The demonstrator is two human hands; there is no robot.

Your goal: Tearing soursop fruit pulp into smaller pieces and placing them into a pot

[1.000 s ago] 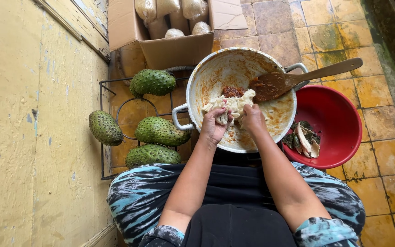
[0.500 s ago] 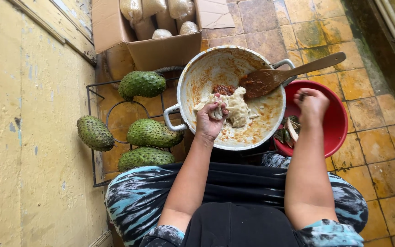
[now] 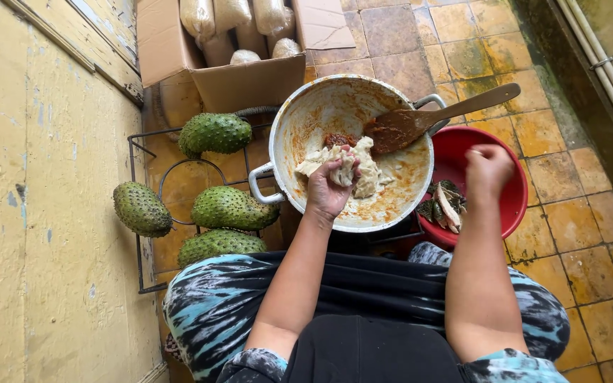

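My right hand point(image 3: 487, 170) has come off the pale fibrous fruit pulp point(image 3: 352, 169) and now hangs curled over the round red plastic basin point(image 3: 512, 206) of peel scraps to the right; can't tell if it holds anything. Left hand point(image 3: 329, 186) stays clamped on the pulp inside the big white enamel pot point(image 3: 285, 120), near the brown wooden paddle point(image 3: 427, 117), so the picking goes on one-handed for now

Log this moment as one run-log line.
left hand: grips pale fruit pulp in white pot | right hand: closed over red basin | wooden spatula: rests in pot
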